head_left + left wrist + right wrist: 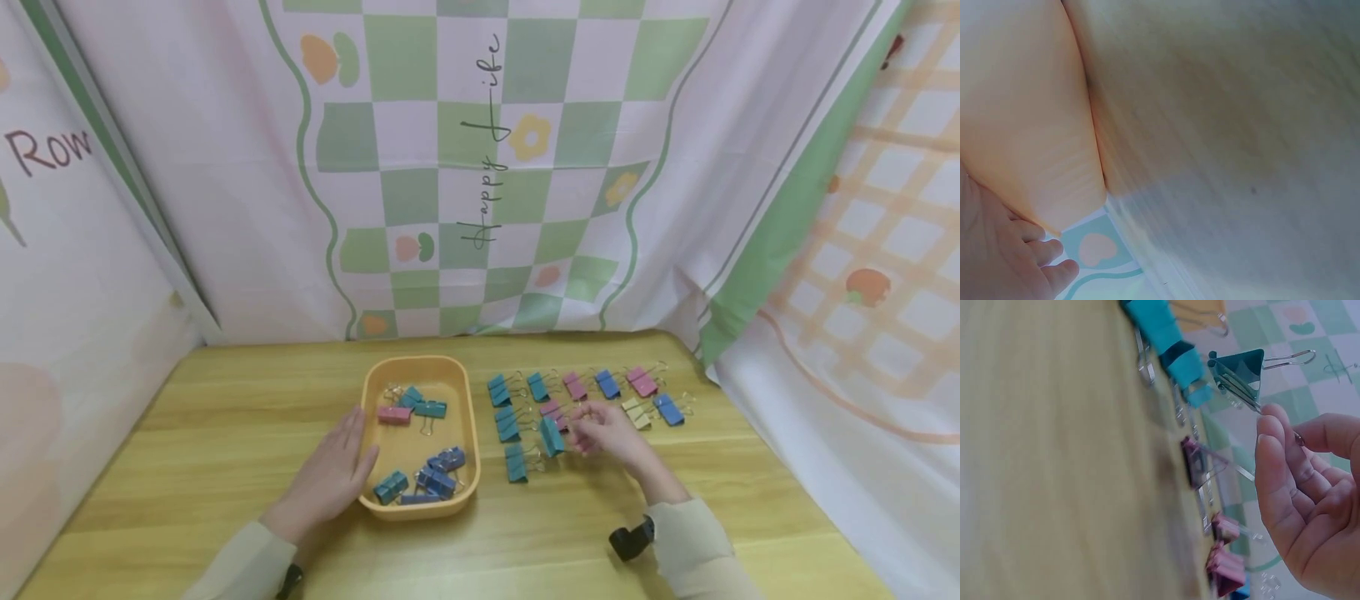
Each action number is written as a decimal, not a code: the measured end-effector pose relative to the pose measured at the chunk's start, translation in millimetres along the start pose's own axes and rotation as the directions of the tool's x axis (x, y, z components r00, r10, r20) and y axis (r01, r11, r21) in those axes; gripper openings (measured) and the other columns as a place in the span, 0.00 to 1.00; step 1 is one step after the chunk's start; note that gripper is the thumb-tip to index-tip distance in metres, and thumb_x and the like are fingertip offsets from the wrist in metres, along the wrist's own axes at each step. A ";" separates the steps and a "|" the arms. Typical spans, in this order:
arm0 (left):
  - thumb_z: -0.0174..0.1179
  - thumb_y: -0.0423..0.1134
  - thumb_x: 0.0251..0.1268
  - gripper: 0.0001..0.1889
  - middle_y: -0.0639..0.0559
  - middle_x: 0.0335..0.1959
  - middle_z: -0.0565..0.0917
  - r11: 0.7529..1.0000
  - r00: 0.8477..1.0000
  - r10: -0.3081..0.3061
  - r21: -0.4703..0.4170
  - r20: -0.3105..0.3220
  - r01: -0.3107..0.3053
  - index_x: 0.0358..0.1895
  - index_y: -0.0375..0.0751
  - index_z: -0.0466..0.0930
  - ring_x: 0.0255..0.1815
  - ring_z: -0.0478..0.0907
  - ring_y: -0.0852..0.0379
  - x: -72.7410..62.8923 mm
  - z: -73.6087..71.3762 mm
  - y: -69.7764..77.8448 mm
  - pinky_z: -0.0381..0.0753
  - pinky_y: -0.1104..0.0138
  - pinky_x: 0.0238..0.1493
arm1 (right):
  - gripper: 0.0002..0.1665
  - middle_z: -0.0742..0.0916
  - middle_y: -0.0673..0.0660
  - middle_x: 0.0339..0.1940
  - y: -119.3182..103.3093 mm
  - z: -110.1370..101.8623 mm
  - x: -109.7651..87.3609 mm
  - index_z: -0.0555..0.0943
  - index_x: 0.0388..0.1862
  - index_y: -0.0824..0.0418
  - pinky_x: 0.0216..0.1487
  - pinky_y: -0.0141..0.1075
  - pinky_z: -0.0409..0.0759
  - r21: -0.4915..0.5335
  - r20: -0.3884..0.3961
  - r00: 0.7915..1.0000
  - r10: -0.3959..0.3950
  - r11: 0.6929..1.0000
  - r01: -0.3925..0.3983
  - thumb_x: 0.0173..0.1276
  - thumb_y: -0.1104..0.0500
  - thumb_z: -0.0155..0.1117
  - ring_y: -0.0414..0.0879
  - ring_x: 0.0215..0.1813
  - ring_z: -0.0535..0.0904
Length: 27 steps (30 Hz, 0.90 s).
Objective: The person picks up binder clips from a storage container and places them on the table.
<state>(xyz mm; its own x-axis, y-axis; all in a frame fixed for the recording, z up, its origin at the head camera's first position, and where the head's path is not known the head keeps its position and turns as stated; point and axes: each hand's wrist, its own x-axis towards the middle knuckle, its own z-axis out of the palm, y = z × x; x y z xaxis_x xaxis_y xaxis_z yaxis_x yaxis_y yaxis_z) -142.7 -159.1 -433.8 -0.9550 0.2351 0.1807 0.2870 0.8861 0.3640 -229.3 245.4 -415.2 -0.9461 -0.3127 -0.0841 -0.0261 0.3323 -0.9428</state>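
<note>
My right hand [606, 435] pinches a teal binder clip [552, 437] by one wire handle, thumb against fingers. In the right wrist view the clip [1240, 374] hangs above the table, its other handle sticking out. Straight fingers of my left hand [326, 471] lie along the left wall of an orange plastic tray [472, 417], thumb at its rim. Inside the tray, teal clips and a pink clip [394, 415] sit toward the back; several blue clips [437, 481] and a teal clip [391, 487] sit at the front. The left wrist view shows the tray's outer wall [1029, 125].
Right of the tray, binder clips lie in rows on the wooden table [247, 433]: teal ones [507, 423] at the left, then pink [642, 381], blue [668, 409] and a yellow clip [637, 413]. A patterned curtain [480, 167] hangs behind the table.
</note>
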 end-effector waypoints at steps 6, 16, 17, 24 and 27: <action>0.35 0.50 0.74 0.33 0.33 0.70 0.48 1.000 1.000 -0.003 -0.004 0.005 0.003 0.69 0.24 0.45 0.69 0.49 0.37 0.1 0.0 0.2 0.51 0.49 0.66 | 0.14 0.82 0.66 0.28 10.7 -2.6 -2.1 0.67 0.46 0.80 0.31 0.42 0.82 -0.003 0.016 0.999 0.033 0.999 -0.033 0.67 0.68 0.50 0.51 0.28 0.79; 0.35 0.51 0.74 0.34 0.34 0.70 0.46 1.000 1.000 -0.012 0.001 0.006 0.012 0.69 0.25 0.45 0.69 0.48 0.39 1.3 1.3 -1.4 0.51 0.49 0.66 | 0.14 0.83 0.64 0.28 25.6 -8.8 -1.4 0.67 0.45 0.79 0.31 0.42 0.83 0.007 0.057 0.996 0.064 0.998 -0.064 0.68 0.67 0.51 0.51 0.27 0.80; 0.35 0.51 0.74 0.34 0.35 0.70 0.46 1.000 1.000 -0.013 0.001 0.007 0.013 0.69 0.25 0.44 0.69 0.47 0.39 1.4 1.5 -1.7 0.51 0.49 0.66 | 0.14 0.83 0.64 0.28 26.9 -9.7 -1.2 0.68 0.45 0.79 0.30 0.42 0.83 0.011 0.060 0.996 0.070 0.997 -0.070 0.68 0.67 0.51 0.51 0.27 0.80; 0.35 0.51 0.74 0.34 0.35 0.70 0.45 1.000 1.000 -0.014 0.002 0.014 0.014 0.69 0.25 0.44 0.70 0.46 0.40 1.5 2.3 -2.4 0.51 0.50 0.66 | 0.16 0.83 0.62 0.26 33.9 -15.5 0.2 0.68 0.47 0.78 0.27 0.39 0.82 -0.001 0.084 0.988 0.128 0.992 -0.129 0.70 0.65 0.49 0.46 0.23 0.79; 0.35 0.51 0.74 0.34 0.35 0.71 0.45 1.000 1.000 -0.013 -0.001 0.017 0.013 0.69 0.25 0.44 0.70 0.46 0.40 1.5 2.5 -2.6 0.51 0.50 0.66 | 0.17 0.83 0.61 0.26 35.1 -17.3 -0.3 0.67 0.50 0.79 0.27 0.39 0.82 -0.019 0.084 0.986 0.146 0.989 -0.145 0.71 0.64 0.49 0.45 0.23 0.79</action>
<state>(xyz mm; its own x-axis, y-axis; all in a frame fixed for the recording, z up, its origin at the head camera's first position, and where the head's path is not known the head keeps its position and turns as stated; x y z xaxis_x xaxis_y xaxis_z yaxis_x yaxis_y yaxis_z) -145.1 -160.1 -436.7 -0.9597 0.2306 0.1604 0.2749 0.8885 0.3674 -235.5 272.6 -442.7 -0.9093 -0.3343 -0.2477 0.1055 0.3906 -0.9145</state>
